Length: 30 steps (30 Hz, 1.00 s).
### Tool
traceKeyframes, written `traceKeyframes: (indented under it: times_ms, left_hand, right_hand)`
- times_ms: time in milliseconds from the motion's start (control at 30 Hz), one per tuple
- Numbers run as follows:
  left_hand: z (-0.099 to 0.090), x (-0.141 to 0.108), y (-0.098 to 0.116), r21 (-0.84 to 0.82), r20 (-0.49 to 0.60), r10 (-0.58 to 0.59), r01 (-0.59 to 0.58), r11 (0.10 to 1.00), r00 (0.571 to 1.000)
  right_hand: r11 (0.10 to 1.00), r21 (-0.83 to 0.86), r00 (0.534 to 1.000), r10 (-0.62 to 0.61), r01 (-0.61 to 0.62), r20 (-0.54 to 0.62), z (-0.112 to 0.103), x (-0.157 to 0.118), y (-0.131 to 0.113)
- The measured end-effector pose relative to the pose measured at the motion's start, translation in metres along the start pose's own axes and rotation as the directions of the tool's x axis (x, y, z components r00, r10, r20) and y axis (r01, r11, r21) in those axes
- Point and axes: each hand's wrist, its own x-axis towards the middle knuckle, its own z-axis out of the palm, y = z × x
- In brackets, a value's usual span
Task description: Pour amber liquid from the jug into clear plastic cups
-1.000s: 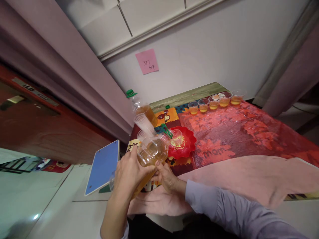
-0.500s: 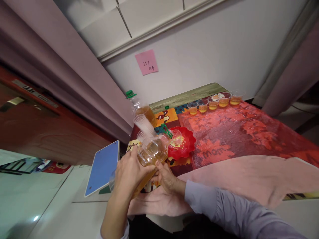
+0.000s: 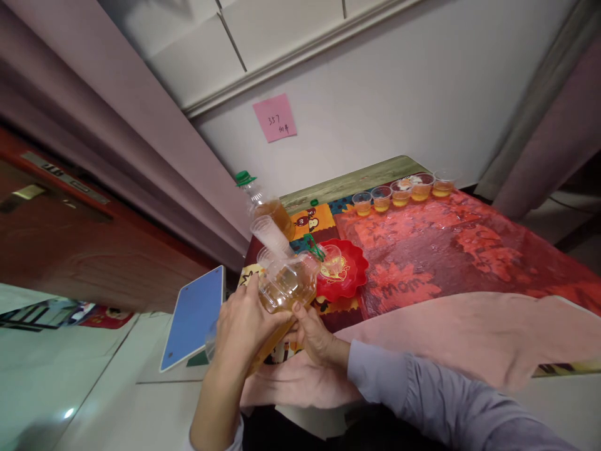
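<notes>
A large clear plastic bottle [image 3: 293, 285] of amber liquid is tilted over, its neck toward a red scalloped plate [image 3: 357, 285]. My left hand [image 3: 244, 326] wraps around the bottle's left side and lower part. From the right, my right hand [image 3: 314, 335] grips its underside, thumb pressed to the plastic. By the bottle's mouth is a green plastic handle [image 3: 313, 246]. On the plate lies a clear plastic cup [image 3: 334, 262], partly hidden by the bottle neck. Whether liquid is flowing I cannot tell. Just behind the bottle leans a stack of clear cups [image 3: 271, 237].
A second bottle [image 3: 277, 216] with a green cap stands at the table's back left. Several cups [image 3: 400, 195] of amber liquid line the far edge. A small green cap [image 3: 314, 202] lies near the wall. A blue board [image 3: 195, 319] is left of the table, beside a pink cloth [image 3: 422, 332].
</notes>
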Motion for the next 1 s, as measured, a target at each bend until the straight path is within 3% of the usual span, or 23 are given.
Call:
traceKeyframes:
  times_ms: [1000]
  left_hand:
    - [-0.0073,-0.0021,0.0061,-0.008,0.006,-0.006,0.006,1.000,1.000]
  right_hand:
    - [1.000,-0.003,1.000,0.004,-0.004,-0.003,0.0000,-0.0002,-0.0003]
